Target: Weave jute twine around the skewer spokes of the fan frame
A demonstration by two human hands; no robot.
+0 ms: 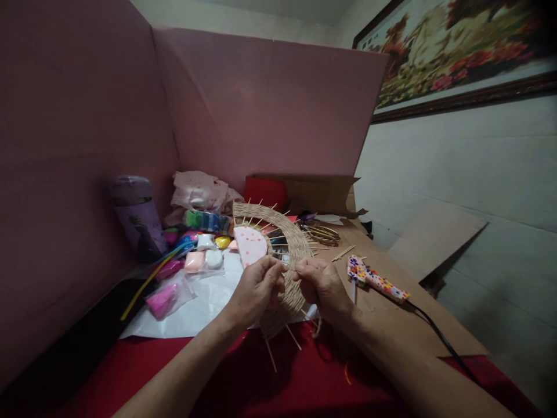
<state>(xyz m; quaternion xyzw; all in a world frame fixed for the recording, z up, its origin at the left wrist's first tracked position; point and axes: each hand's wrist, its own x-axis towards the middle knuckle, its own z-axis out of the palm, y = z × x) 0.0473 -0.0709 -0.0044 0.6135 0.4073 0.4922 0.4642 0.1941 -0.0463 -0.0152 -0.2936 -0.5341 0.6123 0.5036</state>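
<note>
A round woven piece of tan twine (292, 238) wound around thin wooden sticks stands tilted above the table, sticks poking out around its rim. A pink dotted paper shape (250, 244) sits at its centre. My left hand (257, 288) is closed, pinching the lower inner part of the weave. My right hand (321, 284) is closed on the weave's lower right edge, with twine running by its fingers. The two hands are close together, almost touching.
Packets of coloured clay (204, 255) and a pink packet (167, 298) lie on white paper at the left. A purple bottle (137, 215) stands by the pink board. A patterned glue gun (376, 280) with black cord lies right. Cardboard box (322, 194) behind.
</note>
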